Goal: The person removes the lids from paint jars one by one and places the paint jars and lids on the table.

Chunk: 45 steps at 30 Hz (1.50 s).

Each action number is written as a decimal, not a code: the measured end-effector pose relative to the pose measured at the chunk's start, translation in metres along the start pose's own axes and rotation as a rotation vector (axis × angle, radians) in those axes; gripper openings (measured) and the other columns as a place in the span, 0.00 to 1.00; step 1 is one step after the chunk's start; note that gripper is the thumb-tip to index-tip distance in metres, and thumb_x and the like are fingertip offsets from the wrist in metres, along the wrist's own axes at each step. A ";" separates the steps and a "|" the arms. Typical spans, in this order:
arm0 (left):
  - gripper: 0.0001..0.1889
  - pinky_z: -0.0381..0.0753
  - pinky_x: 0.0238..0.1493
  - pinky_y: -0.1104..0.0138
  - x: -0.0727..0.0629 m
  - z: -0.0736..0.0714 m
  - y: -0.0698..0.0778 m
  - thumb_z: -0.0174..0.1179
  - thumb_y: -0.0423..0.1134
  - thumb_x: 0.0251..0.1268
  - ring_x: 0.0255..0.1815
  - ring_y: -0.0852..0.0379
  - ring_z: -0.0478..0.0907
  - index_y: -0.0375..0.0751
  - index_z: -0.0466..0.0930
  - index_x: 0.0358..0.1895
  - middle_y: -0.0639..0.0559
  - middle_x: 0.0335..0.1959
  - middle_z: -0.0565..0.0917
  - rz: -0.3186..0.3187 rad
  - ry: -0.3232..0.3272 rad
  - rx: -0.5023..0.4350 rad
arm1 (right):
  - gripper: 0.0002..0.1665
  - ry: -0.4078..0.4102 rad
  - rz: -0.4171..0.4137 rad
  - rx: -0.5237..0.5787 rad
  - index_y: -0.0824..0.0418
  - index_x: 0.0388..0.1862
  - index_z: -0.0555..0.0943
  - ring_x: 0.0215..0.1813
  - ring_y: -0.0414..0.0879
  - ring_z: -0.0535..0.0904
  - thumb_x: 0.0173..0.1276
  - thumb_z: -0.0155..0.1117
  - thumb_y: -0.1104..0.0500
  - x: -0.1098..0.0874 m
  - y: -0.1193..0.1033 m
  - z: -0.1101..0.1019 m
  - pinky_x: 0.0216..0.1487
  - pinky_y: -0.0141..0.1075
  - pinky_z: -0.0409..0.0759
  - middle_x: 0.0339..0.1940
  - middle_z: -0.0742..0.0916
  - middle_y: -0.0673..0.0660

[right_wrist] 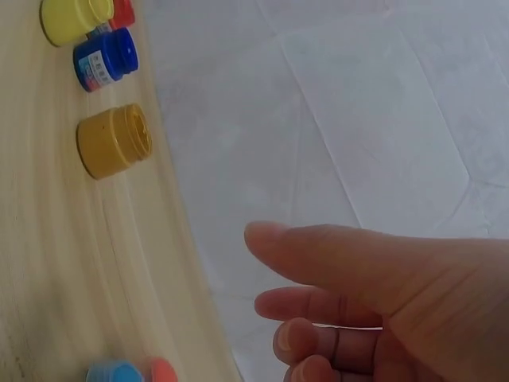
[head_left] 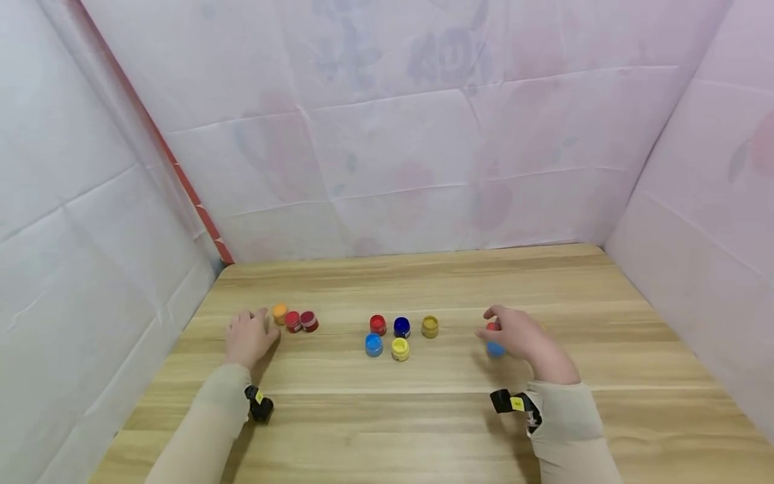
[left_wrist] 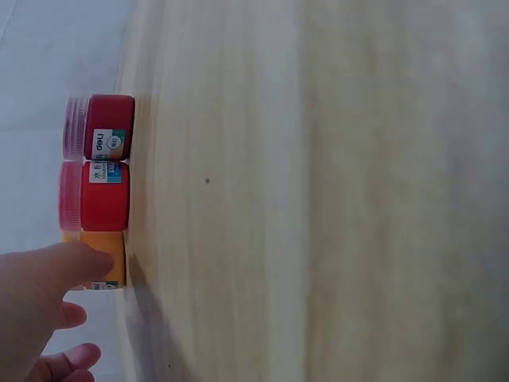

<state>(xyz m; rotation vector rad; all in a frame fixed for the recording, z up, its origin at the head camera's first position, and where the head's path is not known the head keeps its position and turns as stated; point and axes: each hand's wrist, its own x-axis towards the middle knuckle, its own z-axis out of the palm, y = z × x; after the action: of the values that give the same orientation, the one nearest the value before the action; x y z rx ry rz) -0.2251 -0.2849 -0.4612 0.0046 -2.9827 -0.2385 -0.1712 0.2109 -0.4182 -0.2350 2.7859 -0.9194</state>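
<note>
My left hand (head_left: 249,336) is just left of three capped paint jars: orange (head_left: 280,313), red (head_left: 293,321) and dark red (head_left: 309,320). In the left wrist view its thumb overlaps the orange jar (left_wrist: 111,267), with the fingers apart; contact is unclear. My right hand (head_left: 517,333) hovers over a blue item (head_left: 495,349) and a red item (head_left: 492,327), partly hidden beneath it. Its thumb and loosely bent fingers hold nothing. Between the hands stand uncapped jars: red (head_left: 377,325), dark blue (head_left: 402,328), ochre (head_left: 430,327), light blue (head_left: 373,345) and yellow (head_left: 400,349).
The wood-grain table (head_left: 363,417) meets a pale sheet wall (head_left: 387,202) at the back, with more sheets on both sides. A yellowish thing (head_left: 541,326) shows partly behind the right hand. Each wrist wears a small black camera.
</note>
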 end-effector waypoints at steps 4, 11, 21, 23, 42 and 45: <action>0.33 0.64 0.47 0.45 0.007 0.003 -0.002 0.62 0.50 0.58 0.46 0.34 0.67 0.31 0.68 0.62 0.29 0.49 0.72 -0.030 -0.056 -0.049 | 0.27 0.011 -0.030 0.009 0.73 0.53 0.72 0.32 0.46 0.73 0.65 0.61 0.52 0.000 -0.003 0.003 0.34 0.40 0.74 0.33 0.79 0.55; 0.33 0.65 0.43 0.47 0.012 0.006 0.000 0.63 0.50 0.57 0.43 0.36 0.67 0.31 0.70 0.61 0.29 0.49 0.73 -0.047 -0.072 -0.083 | 0.26 0.019 -0.040 -0.005 0.71 0.52 0.73 0.30 0.46 0.71 0.65 0.61 0.52 -0.001 -0.005 0.004 0.32 0.40 0.72 0.30 0.78 0.55; 0.31 0.66 0.42 0.46 0.013 0.011 -0.003 0.64 0.51 0.56 0.43 0.35 0.70 0.33 0.74 0.58 0.31 0.46 0.76 -0.066 -0.062 -0.171 | 0.25 0.029 -0.058 -0.019 0.71 0.52 0.73 0.28 0.45 0.70 0.65 0.61 0.53 0.000 -0.008 0.005 0.31 0.38 0.70 0.28 0.77 0.54; 0.30 0.66 0.44 0.45 0.015 0.012 -0.004 0.64 0.50 0.56 0.47 0.32 0.70 0.33 0.75 0.57 0.31 0.49 0.77 -0.075 -0.059 -0.208 | 0.24 0.039 -0.064 -0.012 0.71 0.52 0.73 0.27 0.45 0.69 0.65 0.60 0.53 0.000 -0.008 0.005 0.29 0.37 0.69 0.27 0.76 0.54; 0.29 0.68 0.48 0.50 -0.004 -0.020 0.013 0.63 0.48 0.58 0.48 0.40 0.68 0.24 0.74 0.52 0.31 0.46 0.73 -0.103 0.029 -0.482 | 0.19 0.424 -0.120 0.088 0.69 0.51 0.75 0.26 0.46 0.68 0.69 0.56 0.56 0.000 -0.020 -0.006 0.31 0.38 0.67 0.26 0.73 0.54; 0.27 0.68 0.46 0.50 -0.014 -0.029 0.037 0.65 0.46 0.55 0.46 0.41 0.68 0.25 0.77 0.49 0.33 0.45 0.75 -0.035 0.048 -0.468 | 0.18 0.410 -0.169 0.094 0.69 0.51 0.76 0.25 0.44 0.68 0.69 0.57 0.56 0.002 -0.028 0.000 0.30 0.36 0.69 0.25 0.74 0.53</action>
<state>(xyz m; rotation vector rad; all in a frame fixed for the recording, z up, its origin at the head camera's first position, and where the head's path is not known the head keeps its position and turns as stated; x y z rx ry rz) -0.2067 -0.2527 -0.4287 0.0094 -2.8050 -0.9161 -0.1710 0.1886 -0.4016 -0.3012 3.1177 -1.2621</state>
